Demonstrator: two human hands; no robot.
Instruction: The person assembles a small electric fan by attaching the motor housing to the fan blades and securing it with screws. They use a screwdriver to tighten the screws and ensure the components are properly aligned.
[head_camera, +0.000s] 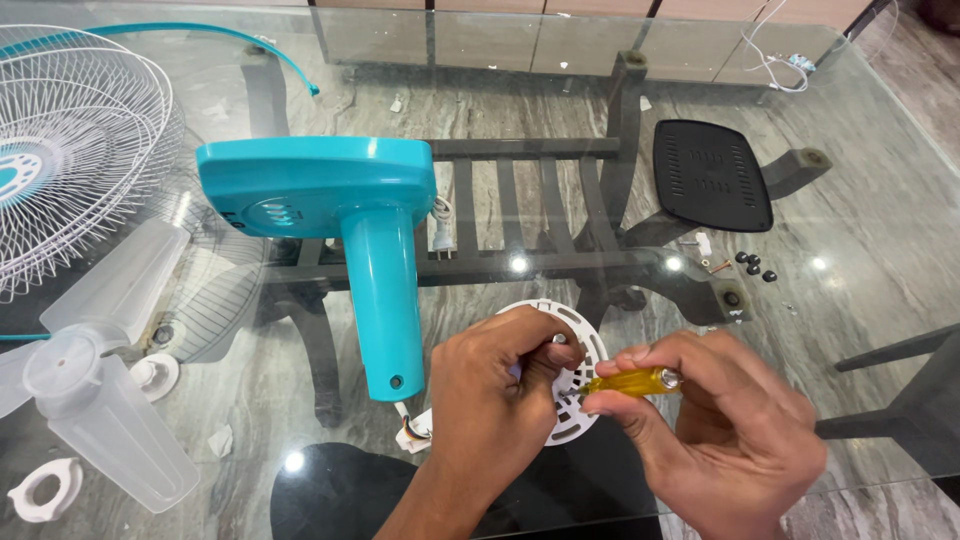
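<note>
My left hand (492, 400) grips a round white slotted plastic plate (580, 335), with the fingers curled over its middle. My right hand (715, 430) holds a screwdriver with a yellow see-through handle (632, 381), its tip pointing left into the plate under my left fingers. Just left of my hands, the teal fan base with its hollow stem (375, 280) lies on the glass table (880, 200). Short wires (412, 428) stick out near the stem's end.
A clear fan blade (100, 370) and a white wire guard (70, 150) lie at the left. A black vented cover (710, 175) and small black screws (755, 265) sit at the right. White plastic rings (45, 488) lie at the lower left. A white cable (775, 60) is at the far edge.
</note>
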